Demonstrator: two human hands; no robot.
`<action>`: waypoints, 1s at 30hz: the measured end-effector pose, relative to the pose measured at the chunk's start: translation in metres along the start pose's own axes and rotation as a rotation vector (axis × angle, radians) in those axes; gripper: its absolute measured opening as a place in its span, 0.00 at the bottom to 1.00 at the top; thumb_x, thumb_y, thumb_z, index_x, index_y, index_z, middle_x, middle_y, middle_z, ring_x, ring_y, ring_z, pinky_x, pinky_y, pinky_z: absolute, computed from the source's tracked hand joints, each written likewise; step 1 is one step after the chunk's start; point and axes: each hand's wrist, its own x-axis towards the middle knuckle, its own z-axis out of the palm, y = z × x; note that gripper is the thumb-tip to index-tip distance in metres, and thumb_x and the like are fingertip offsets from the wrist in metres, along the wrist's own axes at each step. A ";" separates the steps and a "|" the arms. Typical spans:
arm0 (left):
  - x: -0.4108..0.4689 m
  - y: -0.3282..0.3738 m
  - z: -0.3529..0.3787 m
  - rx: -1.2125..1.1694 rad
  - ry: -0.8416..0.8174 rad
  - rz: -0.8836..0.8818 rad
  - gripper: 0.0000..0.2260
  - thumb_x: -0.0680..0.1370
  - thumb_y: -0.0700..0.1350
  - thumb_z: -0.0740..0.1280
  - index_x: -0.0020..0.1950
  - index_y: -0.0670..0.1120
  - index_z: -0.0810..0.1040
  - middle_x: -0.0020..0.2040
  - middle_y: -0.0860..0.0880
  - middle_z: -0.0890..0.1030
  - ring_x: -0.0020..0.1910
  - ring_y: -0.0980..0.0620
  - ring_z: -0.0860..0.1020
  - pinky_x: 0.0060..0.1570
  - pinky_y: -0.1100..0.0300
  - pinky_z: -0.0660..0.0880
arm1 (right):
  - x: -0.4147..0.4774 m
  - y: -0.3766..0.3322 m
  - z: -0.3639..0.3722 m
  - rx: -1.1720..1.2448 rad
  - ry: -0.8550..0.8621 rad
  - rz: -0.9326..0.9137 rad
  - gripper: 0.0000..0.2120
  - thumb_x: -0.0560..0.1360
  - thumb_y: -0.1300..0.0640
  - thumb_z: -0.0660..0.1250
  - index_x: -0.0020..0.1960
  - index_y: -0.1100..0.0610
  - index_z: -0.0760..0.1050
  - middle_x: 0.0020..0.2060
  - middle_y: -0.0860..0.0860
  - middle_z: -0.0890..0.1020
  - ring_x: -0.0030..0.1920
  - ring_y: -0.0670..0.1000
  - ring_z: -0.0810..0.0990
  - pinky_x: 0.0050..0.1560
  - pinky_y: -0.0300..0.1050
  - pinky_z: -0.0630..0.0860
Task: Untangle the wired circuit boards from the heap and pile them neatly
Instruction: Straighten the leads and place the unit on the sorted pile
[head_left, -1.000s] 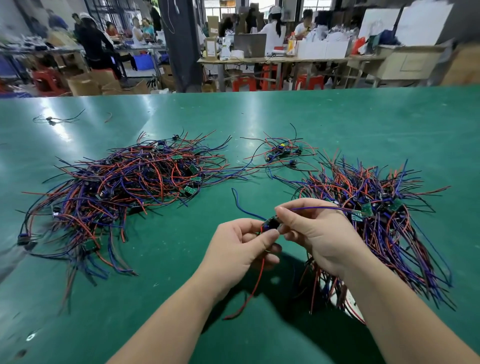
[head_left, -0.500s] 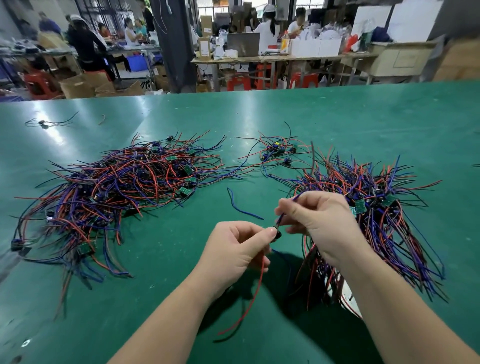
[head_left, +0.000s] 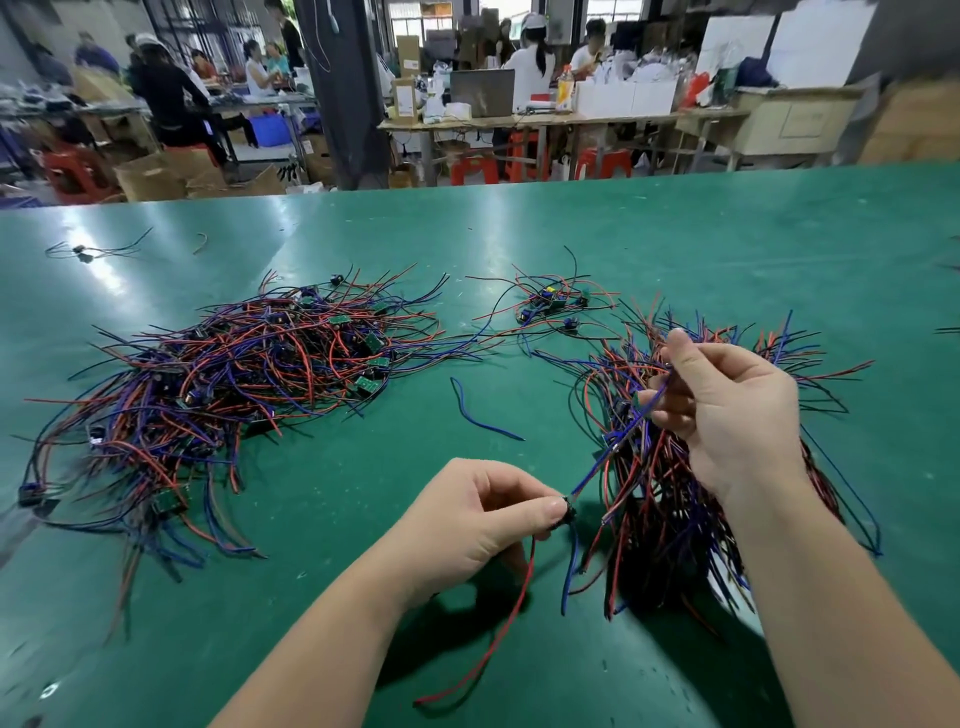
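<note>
Nearest of all, the left hand (head_left: 467, 525) is over the front part of the green table (head_left: 727, 249). Its thumb and fingers are squeezed together on a tiny dark circuit board (head_left: 567, 512), right at the thumb tip. A long red wire (head_left: 498, 639) hangs from the board, down past the left hand, and its end lies on the table nearer than the hand. A short blue wire (head_left: 571, 571) hangs just right of the left hand. Another blue wire (head_left: 613, 449) goes tight from the board, up and to the right of the left hand, into the right hand (head_left: 727, 415). The right hand's fingers are curled round that wire and hold it. Under the right hand, right of the left hand, lies a pile (head_left: 649, 519) of boards with red, blue and black wires that mostly point the same way. Just past the left hand, one loose blue wire (head_left: 478, 410) lies alone on the table. Left of the left hand and a bit farther is the big heap (head_left: 234, 384), a messy knot of wires with little green boards in it. Farther past the left hand sits a small bunch (head_left: 550, 306) of boards and wires. Far off to the left of the hand lies one lone wired bit (head_left: 85, 252). Beyond the table, well past the left hand, people sit at work tables with red stools (head_left: 478, 169).
</note>
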 end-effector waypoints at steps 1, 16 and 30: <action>-0.001 0.000 0.000 -0.029 -0.036 -0.017 0.08 0.69 0.49 0.72 0.46 0.49 0.84 0.34 0.52 0.81 0.32 0.58 0.77 0.34 0.65 0.74 | -0.001 -0.001 0.001 -0.022 -0.009 0.001 0.10 0.74 0.57 0.69 0.36 0.58 0.75 0.23 0.51 0.79 0.23 0.50 0.80 0.22 0.36 0.73; -0.004 0.014 -0.017 -0.807 -0.244 0.063 0.14 0.58 0.45 0.82 0.39 0.49 0.83 0.43 0.44 0.85 0.40 0.50 0.84 0.42 0.58 0.81 | -0.010 0.012 0.008 -0.358 -0.231 -0.182 0.05 0.73 0.64 0.71 0.49 0.59 0.79 0.37 0.53 0.82 0.31 0.48 0.81 0.32 0.41 0.79; 0.010 0.000 -0.004 -0.663 0.154 0.021 0.09 0.67 0.44 0.73 0.40 0.50 0.73 0.34 0.53 0.75 0.29 0.58 0.72 0.34 0.65 0.70 | -0.046 0.027 0.040 -0.001 -0.533 -0.016 0.06 0.62 0.59 0.72 0.39 0.55 0.84 0.31 0.51 0.83 0.31 0.46 0.79 0.34 0.33 0.73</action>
